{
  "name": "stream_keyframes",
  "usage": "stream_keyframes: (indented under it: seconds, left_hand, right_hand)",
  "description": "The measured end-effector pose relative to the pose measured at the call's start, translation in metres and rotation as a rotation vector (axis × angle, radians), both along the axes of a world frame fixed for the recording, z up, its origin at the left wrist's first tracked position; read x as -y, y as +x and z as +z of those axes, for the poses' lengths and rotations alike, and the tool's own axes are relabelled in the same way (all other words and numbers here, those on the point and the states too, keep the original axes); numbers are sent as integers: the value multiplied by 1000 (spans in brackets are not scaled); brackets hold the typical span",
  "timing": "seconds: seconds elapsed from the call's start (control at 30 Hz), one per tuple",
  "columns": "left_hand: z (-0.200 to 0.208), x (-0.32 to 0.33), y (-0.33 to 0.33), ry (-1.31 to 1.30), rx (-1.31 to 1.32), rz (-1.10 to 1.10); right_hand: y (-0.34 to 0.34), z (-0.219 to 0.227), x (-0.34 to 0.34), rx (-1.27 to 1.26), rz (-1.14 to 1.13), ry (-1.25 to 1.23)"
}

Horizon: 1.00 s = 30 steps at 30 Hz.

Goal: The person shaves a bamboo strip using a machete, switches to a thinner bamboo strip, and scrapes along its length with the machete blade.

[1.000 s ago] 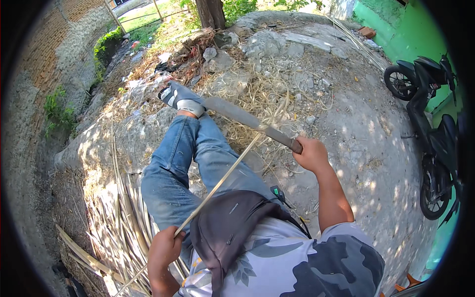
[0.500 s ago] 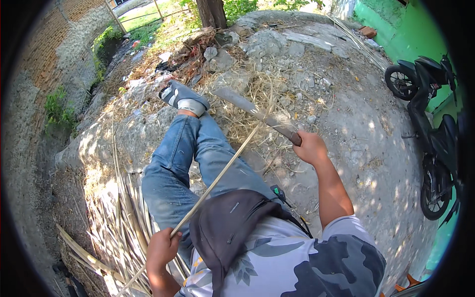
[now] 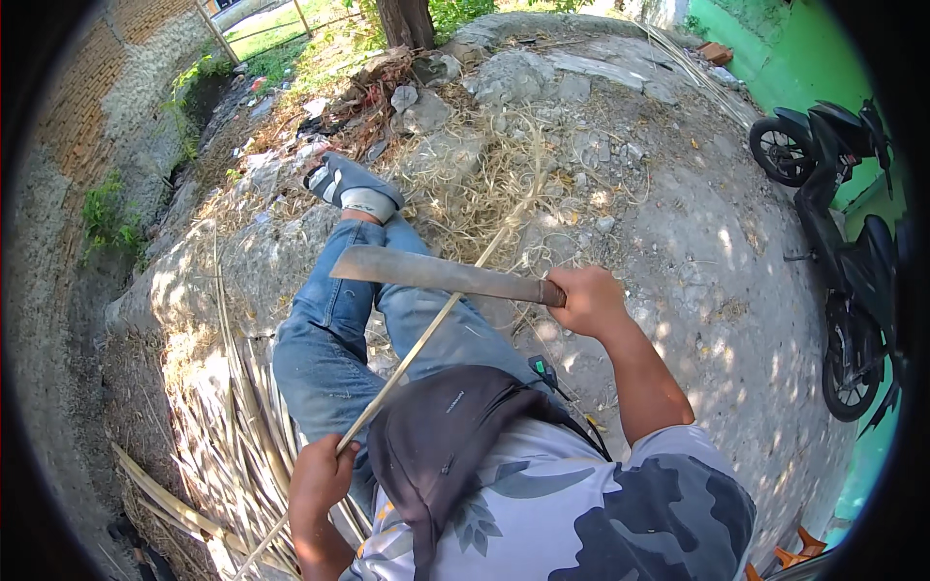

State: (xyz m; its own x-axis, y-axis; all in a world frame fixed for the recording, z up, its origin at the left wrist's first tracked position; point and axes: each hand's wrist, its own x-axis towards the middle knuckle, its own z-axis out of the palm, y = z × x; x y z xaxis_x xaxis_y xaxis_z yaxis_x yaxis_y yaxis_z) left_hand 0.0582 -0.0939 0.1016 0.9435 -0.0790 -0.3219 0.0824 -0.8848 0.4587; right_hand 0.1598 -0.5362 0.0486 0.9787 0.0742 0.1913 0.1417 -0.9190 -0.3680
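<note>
My right hand [image 3: 588,301] is closed round the handle of a machete [image 3: 426,271]. Its broad, worn blade points left across my shins and crosses over a long, thin bamboo strip [image 3: 405,364]. That strip slants from the lower left up past my legs to the shavings beyond. My left hand [image 3: 322,476] grips it low down, beside my left thigh. The blade lies over the strip in view; whether they touch I cannot tell. My jeans-clad legs [image 3: 334,329] stretch out forward, and a dark bag [image 3: 441,436] rests on my lap.
Pale curly shavings [image 3: 494,213] litter the ground past my feet. At my left lies a pile of split bamboo strips [image 3: 242,416]. A black motorbike [image 3: 833,242] stands by the green wall [image 3: 765,58] at right. Ahead are a tree trunk [image 3: 405,24] and rocks.
The machete has come back toward me along the strip, and its blade has swung to lie more level across my legs. My left hand has stayed nearly in place on the strip.
</note>
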Motion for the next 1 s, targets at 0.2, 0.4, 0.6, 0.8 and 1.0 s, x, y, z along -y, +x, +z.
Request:
stream_keyframes:
  seconds: [0.2,0.4,0.6,0.8,1.0]
  left_hand:
    - [10,-13,-10,20,-94,23]
    - [-6,-18,-12,7,-50,-5]
    - [3,-20,-11,-6,-65,-21]
    - [-5,-2,-2,21,-22,-19]
    - [0,1,1,-5,30,-9]
  right_hand:
    - [24,-5,43,-119,-267,16]
    - [20,-15,44,-290,-302,95]
    - [6,-20,46,-376,-212,314]
    - [0,-1,12,-265,-203,-72]
    - [6,-7,-1,-17,181,-118]
